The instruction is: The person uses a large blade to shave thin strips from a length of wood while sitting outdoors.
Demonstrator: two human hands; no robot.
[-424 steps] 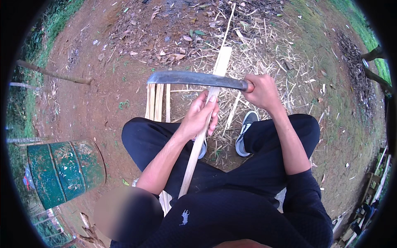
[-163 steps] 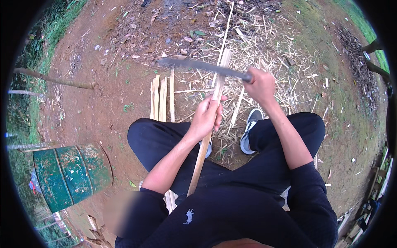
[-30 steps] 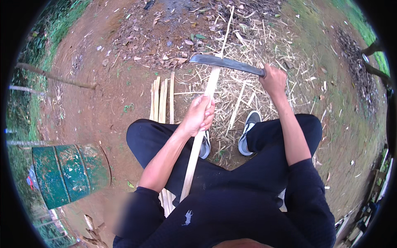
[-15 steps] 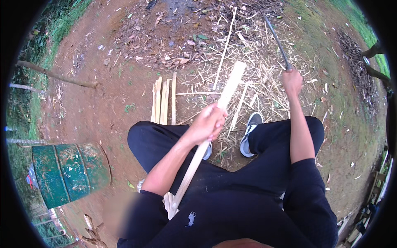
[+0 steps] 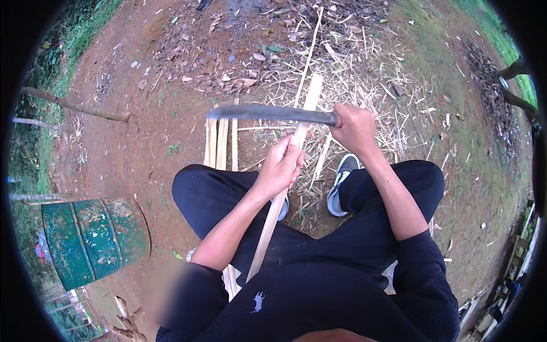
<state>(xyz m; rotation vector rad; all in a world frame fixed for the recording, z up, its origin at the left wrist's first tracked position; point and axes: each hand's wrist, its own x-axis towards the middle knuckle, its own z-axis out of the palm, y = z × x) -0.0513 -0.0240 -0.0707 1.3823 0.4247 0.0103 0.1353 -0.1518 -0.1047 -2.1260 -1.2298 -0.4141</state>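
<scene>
My left hand (image 5: pixel 280 164) is closed around a pale, flat wooden strip (image 5: pixel 265 235) that slants from my lap up and away between my knees. In my right hand (image 5: pixel 354 132) is the handle of a machete (image 5: pixel 268 112), its long dark blade lying crosswise to the left. The blade crosses the strip's upper part, just beyond my left fingers; whether it bites into the wood I cannot tell. Several similar strips (image 5: pixel 223 142) lie side by side on the ground beyond my left knee. Another bundle of strips (image 5: pixel 230 280) shows partly beside my left hip.
Thin shavings (image 5: pixel 364 74) litter the brown soil ahead, with a long thin strip (image 5: pixel 310 54) among them. A green, rust-marked drum (image 5: pixel 94 239) lies at the left. Bare branches or trunks (image 5: pixel 74 104) stand at the far left, and stacked wood (image 5: pixel 515 256) lines the right edge.
The machete has swung from pointing away at the right to lying across the strip, my right hand moving left and slightly nearer. The held strip has shifted slightly left and stands a little steeper.
</scene>
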